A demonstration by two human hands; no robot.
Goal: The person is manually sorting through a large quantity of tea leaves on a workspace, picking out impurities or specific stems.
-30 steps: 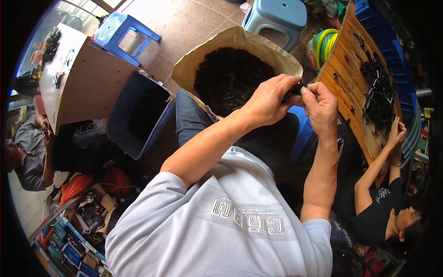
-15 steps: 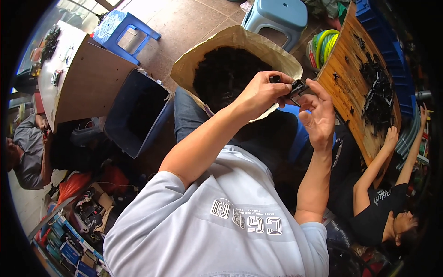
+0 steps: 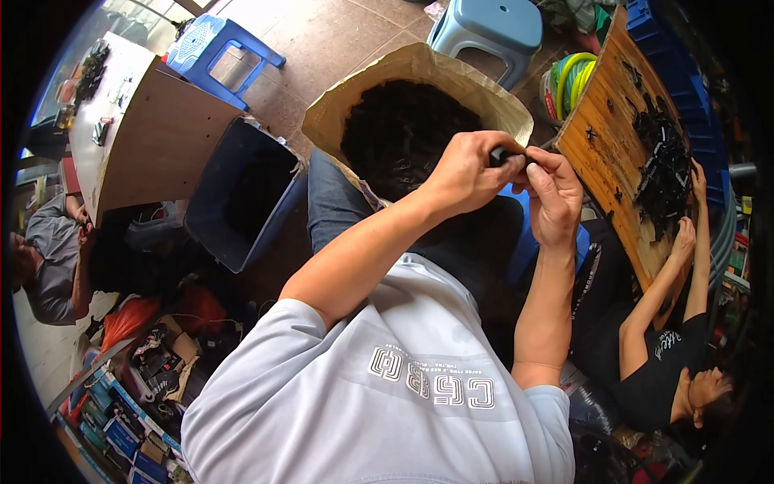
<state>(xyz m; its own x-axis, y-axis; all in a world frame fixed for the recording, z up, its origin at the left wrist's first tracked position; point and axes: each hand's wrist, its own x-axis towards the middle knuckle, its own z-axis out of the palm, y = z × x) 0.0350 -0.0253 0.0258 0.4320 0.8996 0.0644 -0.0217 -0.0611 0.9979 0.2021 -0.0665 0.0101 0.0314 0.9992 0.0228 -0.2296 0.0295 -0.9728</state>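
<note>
My left hand (image 3: 472, 176) is closed around a small black plastic part (image 3: 500, 156), whose exact kind I cannot make out. Close against it, my right hand (image 3: 555, 194) pinches thumb and forefinger at the part's right end; the fingers hide much of it. Both hands are held over the near right rim of a pale, wide-mouthed sack (image 3: 326, 101). Inside the sack lies a heap of dark pieces (image 3: 403, 133).
Right of me, a wooden table (image 3: 592, 153) carries black parts (image 3: 663, 161); a co-worker's hands (image 3: 687, 238) reach over its edge. A dark blue bin (image 3: 234, 258), blue stool (image 3: 211, 40) and light blue stool (image 3: 500, 24) stand around. Another person (image 3: 52, 250) sits far left.
My right thumb and fingers, spread beside the part before, have closed in on its end. The left hand has turned slightly. At right, the co-worker's farther hand has come down to the table.
</note>
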